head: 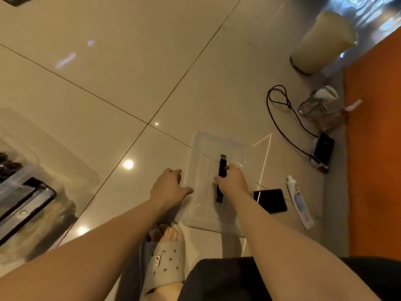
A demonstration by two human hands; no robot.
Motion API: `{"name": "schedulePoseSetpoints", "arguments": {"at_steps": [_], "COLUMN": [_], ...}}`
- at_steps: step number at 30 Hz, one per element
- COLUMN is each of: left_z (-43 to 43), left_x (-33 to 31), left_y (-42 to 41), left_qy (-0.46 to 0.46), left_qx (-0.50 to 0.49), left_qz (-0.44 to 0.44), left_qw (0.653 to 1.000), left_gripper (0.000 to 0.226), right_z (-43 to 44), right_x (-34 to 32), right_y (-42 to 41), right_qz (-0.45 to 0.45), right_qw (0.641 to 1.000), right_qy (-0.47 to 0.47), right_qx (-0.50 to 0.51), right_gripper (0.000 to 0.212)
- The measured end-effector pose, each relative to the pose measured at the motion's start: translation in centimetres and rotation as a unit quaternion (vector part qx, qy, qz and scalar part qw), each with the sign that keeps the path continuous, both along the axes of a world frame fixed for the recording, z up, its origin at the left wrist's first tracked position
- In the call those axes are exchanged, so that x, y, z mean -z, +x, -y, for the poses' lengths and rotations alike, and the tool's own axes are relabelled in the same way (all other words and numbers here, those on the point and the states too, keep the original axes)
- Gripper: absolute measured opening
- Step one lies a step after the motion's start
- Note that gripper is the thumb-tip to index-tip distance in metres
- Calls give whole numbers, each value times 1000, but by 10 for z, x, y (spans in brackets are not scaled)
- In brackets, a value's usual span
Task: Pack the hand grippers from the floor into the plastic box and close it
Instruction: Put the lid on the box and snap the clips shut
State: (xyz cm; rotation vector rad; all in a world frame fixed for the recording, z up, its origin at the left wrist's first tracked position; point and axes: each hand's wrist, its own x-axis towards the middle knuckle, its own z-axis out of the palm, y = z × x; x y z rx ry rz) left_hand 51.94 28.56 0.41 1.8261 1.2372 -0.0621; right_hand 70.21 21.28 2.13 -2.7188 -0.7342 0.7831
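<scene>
Right hand (233,181) was wrapped round the black handle (223,164) of the clear lid (201,205), handle pointing straight away from me. Left hand (169,187) sat at the lid's left edge, grip unclear tbh. One lid, one plastic box (19,181) well off left, nearer the left hand. Dark shapes inside were probably the hand grippers (8,166), too blurry to count.

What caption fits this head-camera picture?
The right hand grips the clear lid's black handle on the floor; the left hand waits beside its edge.
</scene>
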Motion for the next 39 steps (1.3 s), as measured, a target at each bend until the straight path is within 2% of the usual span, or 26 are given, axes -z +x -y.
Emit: {"name": "schedulePoseSetpoints", "arguments": {"at_steps": [5, 10, 15, 18, 22, 26, 30, 35, 39], "left_z": [7, 11, -6, -25, -51, -72, -79, -74, -50], "left_x": [26, 29, 2, -31, -88, -135, -175, -200, -187], "left_y": [8, 13, -7, -33, -85, -146, -206, -285, -335], "left_qy": [141, 155, 118, 131, 196, 247, 303, 317, 308], "left_qx": [75, 82, -30, -101, -160, -237, -289, -369, -368], "left_qz": [-26, -30, 25, 72, 83, 89, 89, 44, -31], "left_qw": [987, 984, 992, 984, 964, 935, 904, 873, 877], "left_gripper": [57, 51, 66, 65, 53, 56, 56, 36, 19], "right_z": [3, -2, -33, -74, -127, -167, -191, -211, -212], "right_x": [26, 29, 0, -37, -93, -145, -188, -208, -197], "right_y": [-4, -5, -21, -45, -95, -156, -214, -303, -363], "right_qz": [81, 63, 83, 88, 79, 55, 57, 46, 46], "right_qw": [996, 997, 987, 975, 956, 937, 920, 904, 877], "right_qy": [21, 47, 135, 199, 262, 316, 325, 301, 276], "right_qx": [-19, 4, -23, -48, -100, -141, -209, -301, -391], "right_gripper": [53, 45, 24, 8, 9, 24, 22, 13, 20]}}
